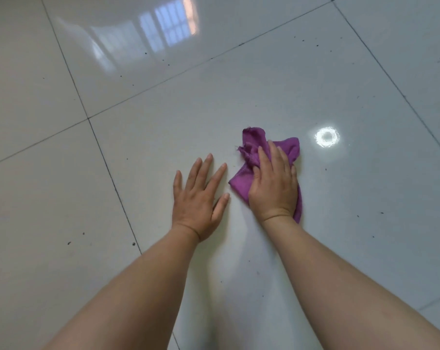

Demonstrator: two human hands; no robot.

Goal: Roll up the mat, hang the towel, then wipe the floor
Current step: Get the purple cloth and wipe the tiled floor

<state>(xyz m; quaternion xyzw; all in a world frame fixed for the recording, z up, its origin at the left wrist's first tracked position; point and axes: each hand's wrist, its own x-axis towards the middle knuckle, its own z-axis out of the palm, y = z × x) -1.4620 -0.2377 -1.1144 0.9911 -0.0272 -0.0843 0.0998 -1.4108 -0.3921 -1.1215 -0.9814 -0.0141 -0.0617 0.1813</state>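
On the glossy tiled floor [138, 173], under the right hand [274, 190]: a crumpled purple cloth [290, 147], pressed down by straight, released fingers [277, 155], not gripped. Just beside it, left hand [197, 200] flat on bare tile, fingers spread, grasping nothing. Beyond the cloth, a round glare [327, 137]; around, scattered dark specks [133, 244].

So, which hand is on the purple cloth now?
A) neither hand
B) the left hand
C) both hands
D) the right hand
D: the right hand presses on the purple cloth, while the left hand lies on the bare floor beside it.
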